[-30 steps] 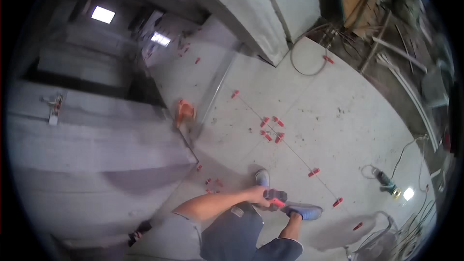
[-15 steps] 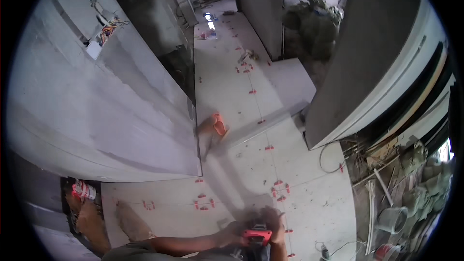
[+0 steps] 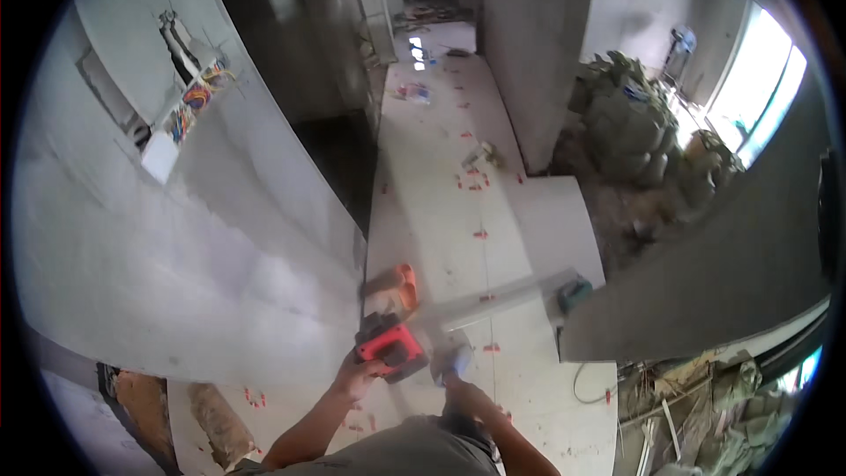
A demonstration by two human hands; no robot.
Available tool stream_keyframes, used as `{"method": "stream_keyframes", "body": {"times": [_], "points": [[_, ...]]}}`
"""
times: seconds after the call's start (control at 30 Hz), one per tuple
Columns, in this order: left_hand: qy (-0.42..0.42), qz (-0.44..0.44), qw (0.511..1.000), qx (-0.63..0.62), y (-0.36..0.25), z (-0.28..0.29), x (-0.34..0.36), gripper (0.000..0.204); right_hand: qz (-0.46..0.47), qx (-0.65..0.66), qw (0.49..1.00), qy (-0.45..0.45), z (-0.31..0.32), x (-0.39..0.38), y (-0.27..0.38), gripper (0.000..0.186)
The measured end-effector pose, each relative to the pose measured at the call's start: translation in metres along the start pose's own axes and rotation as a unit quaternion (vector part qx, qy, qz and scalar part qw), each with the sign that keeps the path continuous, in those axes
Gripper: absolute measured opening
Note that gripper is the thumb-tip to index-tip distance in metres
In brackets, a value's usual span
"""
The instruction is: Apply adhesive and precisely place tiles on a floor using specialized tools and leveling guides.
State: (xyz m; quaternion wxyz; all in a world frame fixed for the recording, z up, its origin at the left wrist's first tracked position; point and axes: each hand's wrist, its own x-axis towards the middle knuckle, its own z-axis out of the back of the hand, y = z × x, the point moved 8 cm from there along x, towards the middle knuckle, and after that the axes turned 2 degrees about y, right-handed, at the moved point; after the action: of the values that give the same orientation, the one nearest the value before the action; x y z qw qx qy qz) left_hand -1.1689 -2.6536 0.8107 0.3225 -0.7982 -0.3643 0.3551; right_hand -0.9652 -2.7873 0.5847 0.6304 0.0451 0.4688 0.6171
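Note:
In my left hand (image 3: 355, 379) is a boxy red and black power tool (image 3: 392, 349), with the fingers closed on its near side, just above the floor by the left wall. A blurred grey-blue object (image 3: 452, 361) sticks out from my closed right hand (image 3: 464, 395), to the right of the tool; its kind is too smeared to tell. Just beyond the tool, an orange piece with an opening (image 3: 404, 286) rests on the pale tiled floor (image 3: 441, 256). Red levelling clips (image 3: 491, 348) line the tile joints.
A long grey strip (image 3: 502, 293) crosses the floor toward a teal object (image 3: 575, 293) at the right wall corner. Loose wires (image 3: 201, 95) hang from the left wall. Full sacks (image 3: 626, 123) stand in the room at right. Debris (image 3: 679, 405) lies at lower right.
My hands were together at the tool near the lower middle. The left has carried it left and forward toward the orange piece; the right is now apart from it. The view has shifted.

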Motion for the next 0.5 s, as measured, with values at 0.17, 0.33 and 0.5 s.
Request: {"method": "stream_keyframes", "body": {"times": [0.17, 0.33, 0.5], "points": [[-0.156, -0.054, 0.984, 0.069, -0.023, 0.133, 0.027, 0.057, -0.130, 0.057, 0.987, -0.075, 0.152, 0.030, -0.047, 0.048], [-0.428, 0.143, 0.877, 0.166, 0.045, 0.263, -0.041, 0.056, -0.112, 0.105, 0.971, -0.182, 0.323, 0.072, -0.033, 0.047], [-0.403, 0.320, 0.851, 0.107, 0.030, 0.182, -0.019, 0.047, -0.153, 0.097, 0.957, -0.226, 0.405, 0.121, -0.043, 0.043]]}}
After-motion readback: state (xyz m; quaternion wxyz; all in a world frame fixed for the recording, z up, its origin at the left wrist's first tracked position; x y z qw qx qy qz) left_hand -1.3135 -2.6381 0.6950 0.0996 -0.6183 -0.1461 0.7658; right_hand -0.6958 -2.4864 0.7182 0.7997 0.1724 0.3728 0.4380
